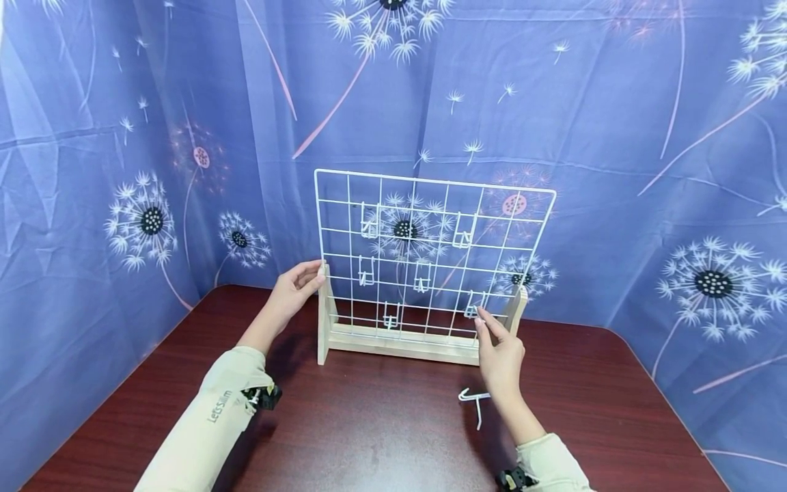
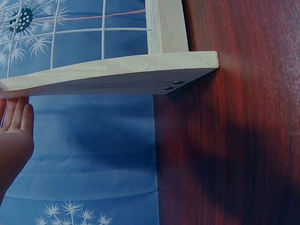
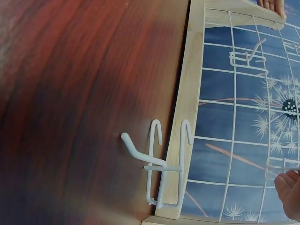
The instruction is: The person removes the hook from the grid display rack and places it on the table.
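Observation:
A white wire grid panel (image 1: 430,246) stands upright in a pale wooden stand (image 1: 399,347). At the left post's upper end, my left hand (image 1: 287,297) grips the stand; in the left wrist view its fingers (image 2: 18,115) are partly hidden by the wood. My right hand (image 1: 501,352) pinches a white wire hook (image 1: 473,305) at the grid's lower right. The right wrist view shows that hand (image 3: 291,194) at the image edge, its fingertips covering part of the hook (image 3: 281,164). Another white hook (image 1: 478,398) lies loose on the table, near the right wrist.
Several other white hooks hang on the grid, among them one at upper left (image 1: 369,227), one at upper right (image 1: 463,237) and one low down (image 1: 391,319). The dark red-brown table (image 1: 369,424) reaches a blue dandelion-print curtain (image 1: 277,205) behind the stand.

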Motion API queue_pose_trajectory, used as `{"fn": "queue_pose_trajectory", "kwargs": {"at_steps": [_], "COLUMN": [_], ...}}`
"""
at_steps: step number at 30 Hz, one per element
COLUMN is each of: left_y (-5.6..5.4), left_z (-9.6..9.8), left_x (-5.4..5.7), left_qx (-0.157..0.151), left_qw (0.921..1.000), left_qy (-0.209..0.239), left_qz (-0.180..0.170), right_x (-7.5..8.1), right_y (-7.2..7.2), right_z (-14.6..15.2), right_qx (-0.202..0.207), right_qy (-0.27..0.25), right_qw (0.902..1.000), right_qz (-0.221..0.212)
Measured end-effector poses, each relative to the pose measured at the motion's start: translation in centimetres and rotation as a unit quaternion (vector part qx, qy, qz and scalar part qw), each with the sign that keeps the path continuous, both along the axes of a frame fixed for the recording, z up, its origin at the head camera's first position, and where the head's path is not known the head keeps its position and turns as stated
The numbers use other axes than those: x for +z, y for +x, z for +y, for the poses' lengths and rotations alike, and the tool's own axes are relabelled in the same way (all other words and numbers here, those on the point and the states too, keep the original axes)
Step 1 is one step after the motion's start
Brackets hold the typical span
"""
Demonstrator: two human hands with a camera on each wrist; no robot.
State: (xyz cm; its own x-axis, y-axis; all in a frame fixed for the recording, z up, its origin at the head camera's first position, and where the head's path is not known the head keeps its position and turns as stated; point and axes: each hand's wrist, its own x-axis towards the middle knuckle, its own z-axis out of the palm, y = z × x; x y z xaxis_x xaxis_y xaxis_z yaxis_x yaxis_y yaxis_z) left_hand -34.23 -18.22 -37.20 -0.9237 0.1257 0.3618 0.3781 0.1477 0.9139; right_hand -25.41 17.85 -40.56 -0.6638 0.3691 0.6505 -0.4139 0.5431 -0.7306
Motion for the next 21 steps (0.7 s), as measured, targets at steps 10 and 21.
{"fn": "queue_pose_trajectory", "kwargs": {"at_steps": [10,21], "left_y": [0.23,0.29], "left_z": [0.05,0.03], "left_x": [0.18,0.25], "left_qx": [-0.002,0.000], "left_qw": [1.0000,1.0000], "left_qy": [0.003,-0.001], "left_qz": [-0.004,-0.007], "right_x": [0.33,0.69], "right_y": [-0.16,-0.56], "right_z": [-0.16,-0.19], "right_qx": [0.012,-0.002], "right_qy": [-0.012,0.007], "right_qw": [0.9996,0.9991], "right_qz": [0.022,0.041]}}
